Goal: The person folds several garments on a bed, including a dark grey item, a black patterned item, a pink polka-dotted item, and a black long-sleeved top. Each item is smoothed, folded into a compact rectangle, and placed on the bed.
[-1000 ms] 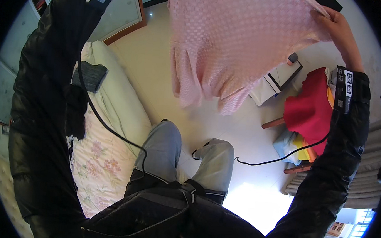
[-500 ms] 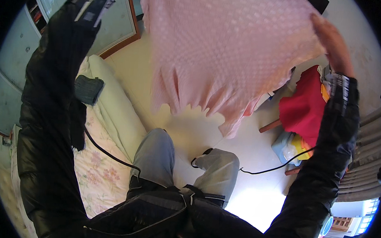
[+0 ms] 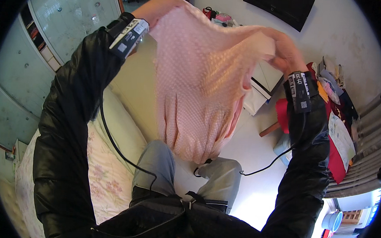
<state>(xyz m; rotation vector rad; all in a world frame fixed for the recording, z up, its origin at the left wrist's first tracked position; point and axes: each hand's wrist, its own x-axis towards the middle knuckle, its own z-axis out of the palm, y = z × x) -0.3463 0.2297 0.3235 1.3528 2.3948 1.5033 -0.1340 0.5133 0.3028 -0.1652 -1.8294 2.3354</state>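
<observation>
A pink garment (image 3: pixel 197 76) with a bumpy, waffle-like texture hangs spread between my two hands, in front of my knees. At its upper left corner my left hand (image 3: pixel 161 7) is closed on the edge, the fingers mostly hidden by the fabric. My right hand (image 3: pixel 286 50) grips the upper right part, where the cloth bunches and folds over. Gathered pleats run down the lower half, and the hem hangs close to my legs. Which way round the garment hangs, I cannot tell.
To my left is a bed with a floral sheet (image 3: pixel 109 170) beside frosted cabinet doors (image 3: pixel 74 13). On the right, clothes (image 3: pixel 330 81) are piled over a red cloth (image 3: pixel 336 167). A television (image 3: pixel 280 6) hangs on the far wall. Black cables (image 3: pixel 118 151) run from both sleeves.
Both hands have come down and closer to me, and the right one has moved inward. The garment now hangs lower and narrower, its hem nearer my knees; more of the far wall shows.
</observation>
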